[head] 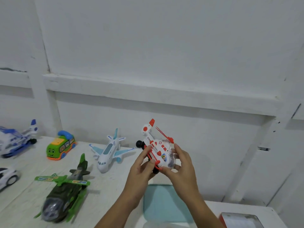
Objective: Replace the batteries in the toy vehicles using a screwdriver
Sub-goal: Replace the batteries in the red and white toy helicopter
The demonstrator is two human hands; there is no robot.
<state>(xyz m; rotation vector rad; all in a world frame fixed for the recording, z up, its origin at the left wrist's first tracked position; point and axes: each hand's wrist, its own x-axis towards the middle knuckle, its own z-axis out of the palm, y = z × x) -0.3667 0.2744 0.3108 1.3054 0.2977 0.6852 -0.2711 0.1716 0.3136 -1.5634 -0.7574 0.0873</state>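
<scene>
A white and red toy helicopter (158, 149) is held up above the table, tail pointing up and away, its red rotor (165, 135) on the right side. My left hand (142, 167) grips its left side and red skid, with a black round knob (139, 143) sticking out just above the fingers. My right hand (180, 165) cups the nose end from the right and below. No screwdriver or batteries show in view.
On the white table (29, 186) stand a green camouflage helicopter (64, 193), a white and blue airliner (109, 151), a green and orange bus (60, 145), a blue and white toy (16, 139) and a white car (7, 176). A light blue tray (164, 203) lies under my arms, a red box (240, 219) at right.
</scene>
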